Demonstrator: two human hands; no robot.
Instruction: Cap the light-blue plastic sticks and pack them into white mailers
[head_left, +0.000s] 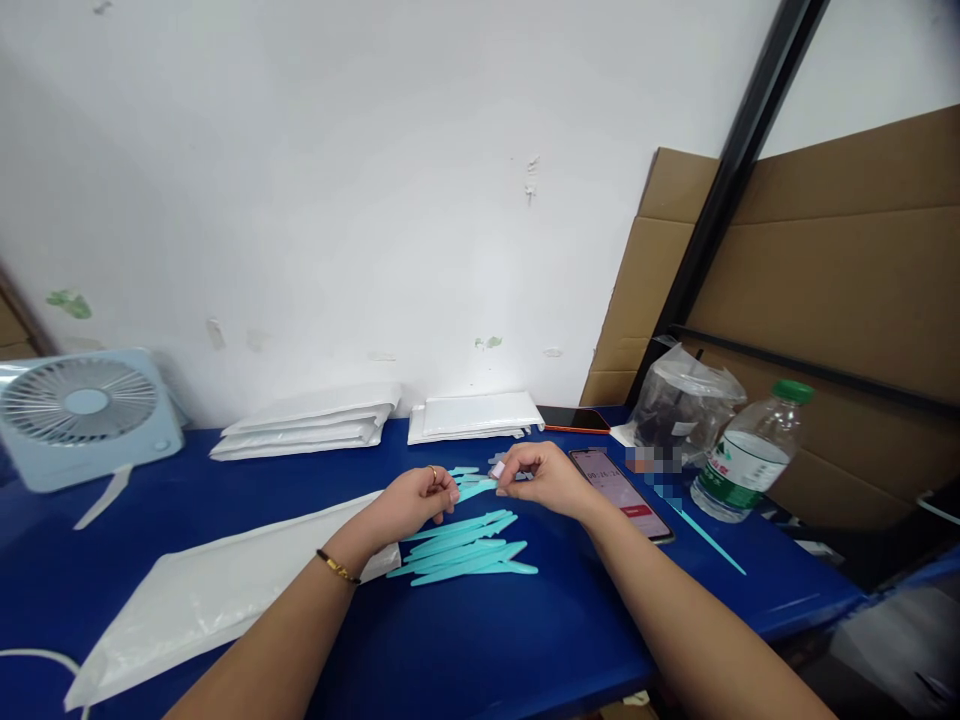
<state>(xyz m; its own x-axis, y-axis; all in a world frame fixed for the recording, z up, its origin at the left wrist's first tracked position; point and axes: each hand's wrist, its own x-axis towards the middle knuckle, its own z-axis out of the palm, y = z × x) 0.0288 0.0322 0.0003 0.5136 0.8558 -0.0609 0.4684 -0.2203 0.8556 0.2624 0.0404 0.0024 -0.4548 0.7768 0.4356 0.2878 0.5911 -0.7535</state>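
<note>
Over the blue table, my left hand (421,496) has its fingers closed at the left end of a flat turquoise plastic stick (477,487). My right hand (541,477) pinches the stick's other end between thumb and forefinger. A small pale pinkish piece (497,469) shows at my right fingertips; its kind is unclear. Just behind the hands lie more turquoise sticks (463,471), partly hidden by my fingers. Several similar sticks (469,553), some with notched or forked ends, lie in a loose pile nearer me. Beneath my left wrist is a white padded envelope (217,580).
Stacked white envelopes (311,420) and a smaller stack (476,413) lie along the wall. A blue fan (88,405) stands left. To the right are a lit phone (619,495), an orange-edged phone (576,420), a bagged cup (679,400), a green-capped bottle (750,455) and a single turquoise stick (712,541).
</note>
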